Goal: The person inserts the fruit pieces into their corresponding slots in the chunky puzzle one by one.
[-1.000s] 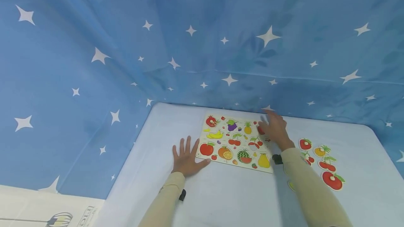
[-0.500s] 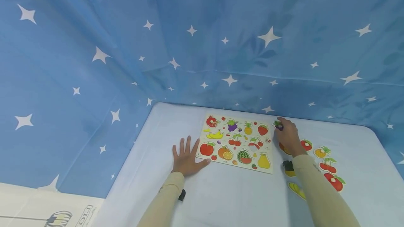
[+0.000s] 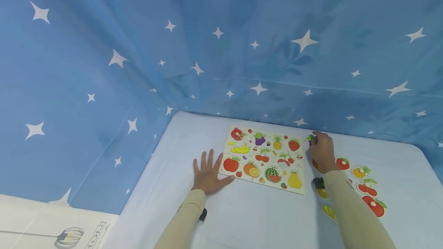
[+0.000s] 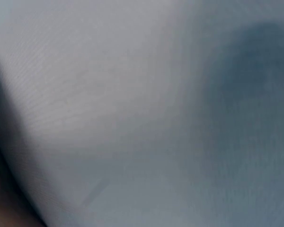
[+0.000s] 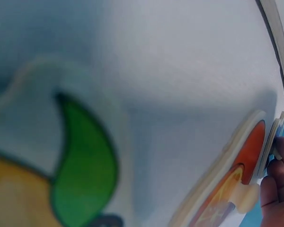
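Note:
My left hand [image 3: 209, 174] lies flat with spread fingers on the white table, its thumb at the lower left corner of a fruit puzzle board [image 3: 302, 168]. To the right of the board, my right hand [image 3: 322, 151] pinches a grape puzzle piece [image 3: 309, 139]. In the right wrist view, the fingertips meet this piece [image 5: 270, 146] at the right edge, just beyond an orange puzzle piece [image 5: 255, 151]. Whether the grape piece is lifted cannot be told. Only blurred table and a dark sliver of hand [image 4: 9, 203] show in the left wrist view.
Loose knobbed pieces lie right of the board: a red fruit [image 3: 343, 163], a pineapple [image 3: 361, 171], cherries [image 3: 367, 187], an apple [image 3: 374, 206] and bananas [image 3: 329, 213]. The right forearm hides some. A blue starred curtain [image 3: 242, 60] borders the table's back and left.
My right hand has left the strawberry at the board's upper right and moved right to the grape piece. The left hand stays in place. The head view has shifted slightly.

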### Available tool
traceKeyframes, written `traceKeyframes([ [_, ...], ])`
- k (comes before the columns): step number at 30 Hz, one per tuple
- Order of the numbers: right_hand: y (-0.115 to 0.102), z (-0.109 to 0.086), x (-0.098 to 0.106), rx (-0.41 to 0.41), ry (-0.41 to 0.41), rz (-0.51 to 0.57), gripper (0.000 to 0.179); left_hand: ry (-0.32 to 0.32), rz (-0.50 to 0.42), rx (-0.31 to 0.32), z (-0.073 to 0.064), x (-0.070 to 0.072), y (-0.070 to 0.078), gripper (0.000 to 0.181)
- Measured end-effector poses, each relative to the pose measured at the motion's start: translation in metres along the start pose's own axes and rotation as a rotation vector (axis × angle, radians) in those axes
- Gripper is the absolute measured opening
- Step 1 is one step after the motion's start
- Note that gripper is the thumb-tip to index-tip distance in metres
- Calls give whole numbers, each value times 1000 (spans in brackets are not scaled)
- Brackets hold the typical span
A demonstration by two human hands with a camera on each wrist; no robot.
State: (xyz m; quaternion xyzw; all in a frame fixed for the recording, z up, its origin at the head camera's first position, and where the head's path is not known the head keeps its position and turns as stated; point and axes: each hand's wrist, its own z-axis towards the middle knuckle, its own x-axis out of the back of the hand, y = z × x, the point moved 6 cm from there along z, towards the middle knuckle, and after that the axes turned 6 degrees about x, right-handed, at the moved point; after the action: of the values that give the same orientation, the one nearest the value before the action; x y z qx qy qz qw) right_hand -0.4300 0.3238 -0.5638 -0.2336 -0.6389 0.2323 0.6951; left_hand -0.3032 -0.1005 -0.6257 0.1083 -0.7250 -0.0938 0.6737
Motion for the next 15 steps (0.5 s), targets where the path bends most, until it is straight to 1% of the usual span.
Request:
traceKeyframes([
  [4,-5,-2,8,21,35,-13,50,-2,-15,-5,0,1,1,105],
  [7,-14,-4,12,51,58,-9,48,-6,-20,-4,0,2,1,105],
  [12,-30,-3,11,105,60,-11,45,-9,-14,-1,0,2,-1,105],
  [15,-41,-1,6,141,55,-17,43,-12,-9,-1,0,0,-1,106],
])
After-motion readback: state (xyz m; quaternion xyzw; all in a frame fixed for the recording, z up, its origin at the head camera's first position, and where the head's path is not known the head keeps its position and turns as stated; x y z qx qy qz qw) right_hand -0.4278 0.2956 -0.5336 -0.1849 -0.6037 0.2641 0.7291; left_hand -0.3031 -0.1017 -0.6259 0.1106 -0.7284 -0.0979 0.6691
